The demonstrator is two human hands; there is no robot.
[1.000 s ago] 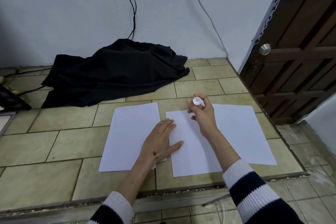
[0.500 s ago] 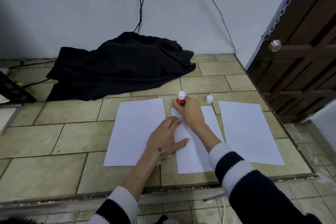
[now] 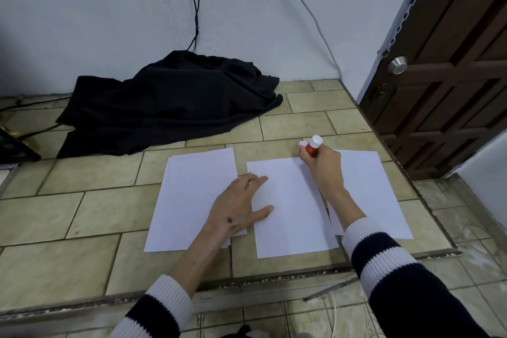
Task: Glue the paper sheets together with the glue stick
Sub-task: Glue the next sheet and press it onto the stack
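Observation:
Three white paper sheets lie side by side on the tiled counter: a left sheet, a middle sheet and a right sheet. My right hand grips a red glue stick with a white end, held upright at the middle sheet's top right corner. A small white cap sits just beside the stick on the tiles. My left hand lies flat, fingers spread, pressing on the middle sheet's left edge and the left sheet.
A crumpled black cloth lies at the back of the tiled counter, with cables running up the wall. A brown door stands at the right. The counter's front edge drops off near my arms.
My right hand moved the glue stick from the middle sheet's top left to its top right corner, close to the cap. My left hand stays flat on the paper.

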